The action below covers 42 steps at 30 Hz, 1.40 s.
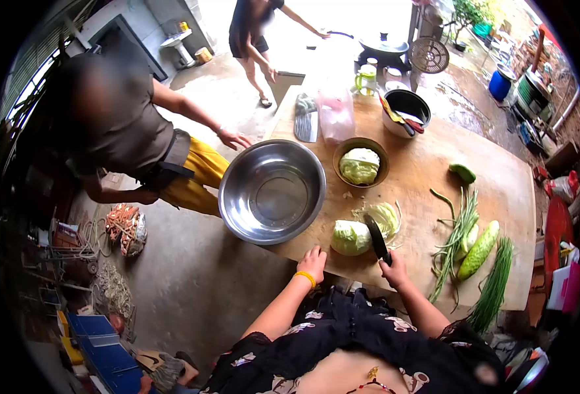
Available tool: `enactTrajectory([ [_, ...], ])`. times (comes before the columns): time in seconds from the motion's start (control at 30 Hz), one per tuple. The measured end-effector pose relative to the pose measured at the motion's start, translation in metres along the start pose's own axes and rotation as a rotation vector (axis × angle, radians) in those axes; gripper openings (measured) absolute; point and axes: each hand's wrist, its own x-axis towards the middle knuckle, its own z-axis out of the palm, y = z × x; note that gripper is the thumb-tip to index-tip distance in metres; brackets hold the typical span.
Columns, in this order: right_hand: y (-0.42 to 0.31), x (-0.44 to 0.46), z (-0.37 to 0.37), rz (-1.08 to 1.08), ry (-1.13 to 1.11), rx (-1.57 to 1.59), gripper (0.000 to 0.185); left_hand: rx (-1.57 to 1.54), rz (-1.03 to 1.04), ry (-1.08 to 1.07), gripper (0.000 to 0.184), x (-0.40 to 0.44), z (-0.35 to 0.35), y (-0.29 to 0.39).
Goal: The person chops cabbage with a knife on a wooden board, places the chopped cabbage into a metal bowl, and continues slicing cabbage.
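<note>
Cabbage sits near the wooden table's near edge, right of the steel basin. The right hand grips the black knife by its handle; the left hand, fingers slightly spread, is at the table edge.

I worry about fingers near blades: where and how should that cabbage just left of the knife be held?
Probably by its rounded left side: the left hand could come from the left and cup the cabbage, because the knife is at its right side.
</note>
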Motion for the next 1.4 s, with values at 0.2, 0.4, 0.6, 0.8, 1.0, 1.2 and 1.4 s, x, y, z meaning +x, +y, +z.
enactTrajectory([
  [0.2,0.016,0.004,0.005,0.018,0.037,-0.085,0.024,0.021,0.007,-0.032,0.041,0.000,-0.004,0.000],
  [0.4,0.001,0.002,0.000,-0.065,-0.011,-0.208,0.025,-0.049,0.114,0.074,0.033,0.000,-0.009,-0.010],
  [0.6,-0.005,0.002,0.000,-0.068,-0.009,-0.256,0.026,-0.024,0.447,0.333,0.030,0.018,-0.065,0.048],
  [0.8,-0.009,-0.001,0.001,-0.085,0.001,-0.270,0.026,0.331,0.781,0.644,0.027,0.067,-0.040,0.078],
  [1.0,-0.027,-0.004,-0.006,-0.032,0.025,-0.287,0.027,0.348,0.729,0.507,0.025,0.076,-0.028,0.072],
  [1.2,-0.060,-0.001,-0.018,-0.059,0.006,-0.287,0.024,0.357,0.684,0.454,0.021,0.079,-0.028,0.078],
  [1.4,-0.059,0.001,-0.016,0.011,-0.066,-0.437,0.027,0.337,0.421,0.208,0.016,0.080,-0.024,0.086],
])
